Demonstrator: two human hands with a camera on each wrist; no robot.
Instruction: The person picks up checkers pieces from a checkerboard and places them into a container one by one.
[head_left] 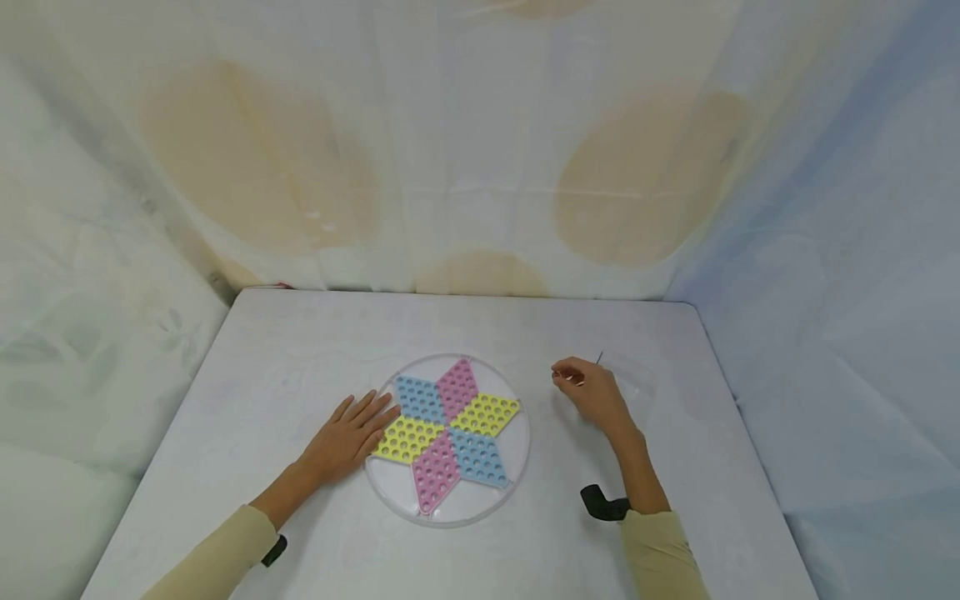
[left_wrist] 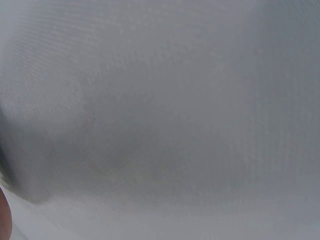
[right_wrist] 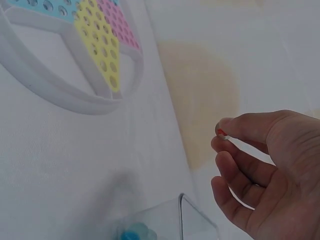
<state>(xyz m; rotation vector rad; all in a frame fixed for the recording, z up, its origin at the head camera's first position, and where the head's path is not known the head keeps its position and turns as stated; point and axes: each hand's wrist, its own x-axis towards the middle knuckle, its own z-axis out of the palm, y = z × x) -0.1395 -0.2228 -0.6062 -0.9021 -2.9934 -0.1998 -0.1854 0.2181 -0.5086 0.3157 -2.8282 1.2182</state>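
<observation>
A round white Chinese checkers board [head_left: 474, 501] lies on the table, with a star of pink, blue and yellow perforated diamonds. My left hand [head_left: 347, 442] rests on its left rim, fingers spread and reaching toward the yellow and blue diamonds. To the right of the board my right hand [head_left: 592, 393] is raised, pinching a small marble [right_wrist: 221, 133] with a red streak between thumb and forefinger. Its other fingers are loosely curled. Below that hand in the right wrist view stands a clear plastic box [right_wrist: 181, 215] holding blue and greenish marbles [right_wrist: 132, 235].
The white-covered table [head_left: 315, 333] ends at a back edge against a hanging curtain [head_left: 465, 167] with tan circles. Sheets hang on both sides too. Dark wrist straps [head_left: 602, 504] show at the sleeves. Mostly a blurred pale surface fills the left wrist view.
</observation>
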